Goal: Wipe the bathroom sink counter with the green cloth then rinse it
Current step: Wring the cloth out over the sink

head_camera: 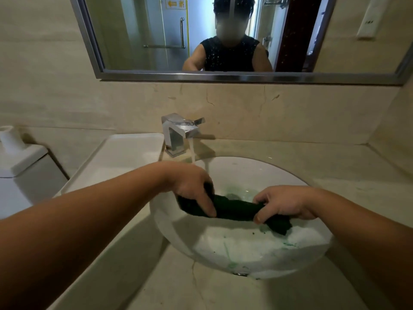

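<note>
Green cloth [234, 209] stretched over sink basin [245, 253]; left hand [192, 189] and right hand [283, 203] each clench an end; faucet [178, 133] running at rear counter edge.

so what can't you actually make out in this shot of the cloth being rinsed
- Head view: the ends of the green cloth are hidden in the grip of the left hand and right hand.
- The sink drain is covered by the cloth.
- The white bottle is cut by the left edge.
- The yellow sign in the mirror is too small to read.
</note>
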